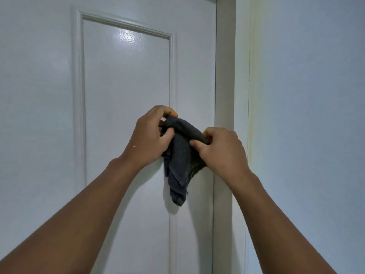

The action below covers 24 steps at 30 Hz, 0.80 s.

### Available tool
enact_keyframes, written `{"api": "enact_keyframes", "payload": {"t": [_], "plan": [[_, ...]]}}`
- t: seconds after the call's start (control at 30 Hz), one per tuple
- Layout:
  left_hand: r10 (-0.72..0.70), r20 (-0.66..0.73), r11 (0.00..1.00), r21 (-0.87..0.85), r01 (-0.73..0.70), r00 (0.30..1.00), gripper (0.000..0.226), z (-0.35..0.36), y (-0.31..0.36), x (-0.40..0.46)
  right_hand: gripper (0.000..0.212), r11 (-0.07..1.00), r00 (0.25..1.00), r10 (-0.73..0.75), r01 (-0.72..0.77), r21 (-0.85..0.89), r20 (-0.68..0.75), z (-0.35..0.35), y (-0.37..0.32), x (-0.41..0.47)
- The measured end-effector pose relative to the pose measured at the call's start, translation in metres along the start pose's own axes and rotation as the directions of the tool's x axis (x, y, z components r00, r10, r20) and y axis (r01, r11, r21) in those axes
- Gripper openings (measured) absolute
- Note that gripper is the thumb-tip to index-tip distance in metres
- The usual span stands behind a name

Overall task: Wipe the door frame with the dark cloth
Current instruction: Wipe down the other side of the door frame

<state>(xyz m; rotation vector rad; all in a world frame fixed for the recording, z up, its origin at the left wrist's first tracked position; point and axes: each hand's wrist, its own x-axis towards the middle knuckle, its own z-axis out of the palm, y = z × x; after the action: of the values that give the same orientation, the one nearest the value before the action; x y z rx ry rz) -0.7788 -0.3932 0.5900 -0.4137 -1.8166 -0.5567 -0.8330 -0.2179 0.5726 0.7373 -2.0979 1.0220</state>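
A dark cloth [180, 155] hangs bunched between both hands in front of the white door. My left hand [150, 135] grips its upper left part with thumb and curled fingers. My right hand [222, 149] pinches its upper right fold, just left of the door frame [225, 76]. The frame is a pale vertical strip running from top to bottom right of the door. The cloth's lower end dangles free below the hands.
The closed white panelled door [126, 80] fills the left and middle of the view. A pale wall [306, 95] stands right of the frame.
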Motion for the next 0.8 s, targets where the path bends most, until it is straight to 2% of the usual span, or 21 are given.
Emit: {"api": "enact_keyframes", "payload": {"t": [0.07, 0.23, 0.4, 0.53, 0.67, 0.8], "plan": [[-0.065, 0.025, 0.997, 0.043, 0.064, 0.998, 0.026, -0.014, -0.003, -0.006, 0.024, 0.984, 0.993, 0.050, -0.067, 0.165, 0.106, 0.004, -0.004, 0.005], [-0.272, 0.138, 0.955, 0.156, 0.250, 0.952, 0.021, -0.055, 0.001, -0.025, 0.018, 0.968, 0.953, -0.031, -0.046, 0.247, 0.300, 0.021, -0.018, 0.000], [-0.450, 0.255, 0.892, 0.079, 0.446, 0.856, 0.015, -0.100, 0.004, -0.054, 0.016, 0.944, 0.912, -0.094, -0.045, 0.326, 0.399, 0.050, -0.036, -0.012], [-0.553, 0.223, 0.831, 0.079, 0.551, 0.802, 0.019, -0.133, 0.003, -0.085, 0.014, 0.927, 0.822, -0.161, -0.063, 0.369, 0.546, 0.079, -0.056, -0.025], [-0.646, 0.147, 0.760, 0.217, 0.612, 0.749, 0.012, -0.179, -0.005, -0.116, 0.012, 0.913, 0.706, -0.261, -0.041, 0.406, 0.658, 0.108, -0.092, -0.044], [-0.701, 0.083, 0.688, 0.338, 0.642, 0.708, 0.018, -0.234, -0.001, -0.147, 0.011, 0.903, 0.641, -0.338, 0.014, 0.430, 0.689, 0.131, -0.142, -0.070]]}}
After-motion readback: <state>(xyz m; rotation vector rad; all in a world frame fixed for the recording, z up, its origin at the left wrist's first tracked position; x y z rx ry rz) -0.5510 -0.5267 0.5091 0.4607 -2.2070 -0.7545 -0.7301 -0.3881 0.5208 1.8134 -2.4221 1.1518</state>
